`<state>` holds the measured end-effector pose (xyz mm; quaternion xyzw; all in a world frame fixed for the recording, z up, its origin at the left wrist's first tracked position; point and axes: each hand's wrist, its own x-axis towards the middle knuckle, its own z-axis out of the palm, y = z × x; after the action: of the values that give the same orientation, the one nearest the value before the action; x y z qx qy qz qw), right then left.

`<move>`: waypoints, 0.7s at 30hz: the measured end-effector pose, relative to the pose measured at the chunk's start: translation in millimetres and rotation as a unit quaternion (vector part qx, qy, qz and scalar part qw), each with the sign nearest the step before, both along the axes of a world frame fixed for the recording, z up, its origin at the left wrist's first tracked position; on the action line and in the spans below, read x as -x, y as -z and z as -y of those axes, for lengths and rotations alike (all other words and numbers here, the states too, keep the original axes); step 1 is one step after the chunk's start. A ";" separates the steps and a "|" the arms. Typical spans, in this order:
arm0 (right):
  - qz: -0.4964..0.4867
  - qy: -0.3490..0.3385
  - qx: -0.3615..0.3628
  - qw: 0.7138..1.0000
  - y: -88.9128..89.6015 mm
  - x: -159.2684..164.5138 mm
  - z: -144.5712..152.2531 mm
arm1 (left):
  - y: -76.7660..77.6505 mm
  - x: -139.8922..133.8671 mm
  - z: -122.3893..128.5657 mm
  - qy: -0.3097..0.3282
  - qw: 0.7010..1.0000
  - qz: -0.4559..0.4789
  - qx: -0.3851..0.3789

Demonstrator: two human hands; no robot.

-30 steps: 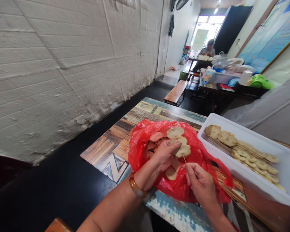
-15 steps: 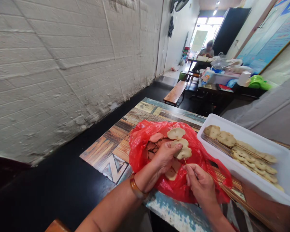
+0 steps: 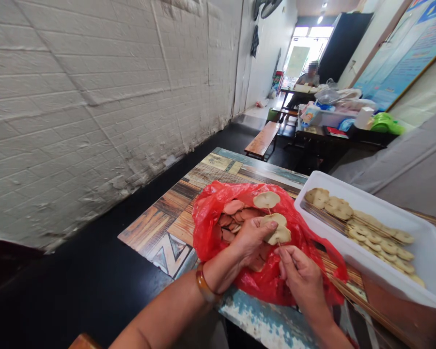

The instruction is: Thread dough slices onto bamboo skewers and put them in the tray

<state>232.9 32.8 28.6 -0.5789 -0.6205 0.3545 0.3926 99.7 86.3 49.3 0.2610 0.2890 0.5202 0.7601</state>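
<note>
My left hand [image 3: 253,238] pinches thin, pale, round food slices [image 3: 280,235] between thumb and fingers. They are threaded on a thin bamboo skewer [image 3: 269,211], and one more slice [image 3: 266,199] sits apart from them near its upper end. Just below the slices, my right hand [image 3: 302,270] grips the skewer's lower part with closed fingertips. Both hands are over an open red plastic bag [image 3: 209,228]. Inside it lie many loose slices [image 3: 233,207], looking pinkish against the red. My left forearm and hand hide part of the bag's contents.
To the right, a white plastic tub [image 3: 388,196] holds rows of skewered slices [image 3: 380,237]. Loose bamboo skewers [image 3: 366,308] lie by the near right of the patterned table [image 3: 156,218]. Beyond are a wooden bench [image 3: 263,138], a cluttered table and a seated person [image 3: 308,77].
The lower slices have slid down the skewer toward my right hand, along with my left fingers. The gap below the top slice is wider. My right hand stays nearly in place.
</note>
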 end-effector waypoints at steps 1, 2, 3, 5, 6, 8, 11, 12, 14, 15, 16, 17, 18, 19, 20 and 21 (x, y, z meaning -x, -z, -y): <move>-0.006 0.002 0.004 1.000 -0.6 0.0 0.0 | -0.4 0.4 0.0 0.012 1.000 -0.004 -0.005; -0.013 0.002 0.008 1.000 -1.4 0.1 0.1 | -1.2 1.0 -0.3 0.020 1.000 -0.008 -0.009; -0.018 0.002 0.011 1.000 -2.2 0.2 0.2 | -2.5 1.9 -0.9 0.024 1.000 -0.011 -0.010; -0.023 0.000 0.017 1.000 -3.6 0.3 0.4 | -6.1 4.4 -2.8 0.007 1.000 -0.013 -0.005; -0.024 0.000 0.021 1.000 -3.9 0.1 0.7 | -8.3 6.0 -4.1 -0.009 1.000 -0.009 -0.003; -0.026 -0.002 0.028 0.999 -3.5 -0.5 1.4 | -12.2 9.9 -6.8 -0.044 0.999 0.007 -0.001; -0.024 -0.005 0.033 0.999 -0.6 -1.7 3.0 | -15.9 16.7 -10.5 -0.051 0.998 0.036 -0.003; -0.020 -0.008 0.032 0.999 0.5 -1.8 3.6 | -16.6 18.9 -11.5 -0.048 0.998 0.043 -0.002; -0.011 -0.018 0.026 0.999 1.7 -1.2 4.8 | -17.5 22.7 -13.0 -0.064 0.997 0.052 -0.002; -0.006 -0.025 0.022 0.999 1.8 -0.6 5.4 | -18.1 24.1 -13.6 -0.084 0.995 0.054 -0.005; -0.001 -0.032 0.017 0.999 1.5 0.3 5.9 | -19.0 25.2 -14.1 -0.104 0.993 0.052 -0.011; 0.003 -0.038 0.012 0.999 0.9 1.1 6.4 | -20.1 26.0 -14.4 -0.120 0.991 0.050 -0.018; 0.009 -0.043 0.007 0.999 0.3 1.9 6.7 | -21.4 26.4 -14.7 -0.129 0.990 0.046 -0.023; 0.015 -0.046 0.004 0.999 -0.4 2.6 6.9 | -22.7 26.5 -14.8 -0.131 0.990 0.042 -0.025; 0.022 -0.047 0.001 0.999 -0.9 3.1 7.0 | -23.9 26.4 -14.8 -0.129 0.991 0.037 -0.025; 0.029 -0.048 -0.001 0.998 -1.3 3.4 6.9 | -24.9 26.1 -14.8 -0.127 0.991 0.031 -0.027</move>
<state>229.5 25.9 29.8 -0.5578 -0.6591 0.3554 0.3579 73.6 101.1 74.2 0.2257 0.2818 0.6280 0.6894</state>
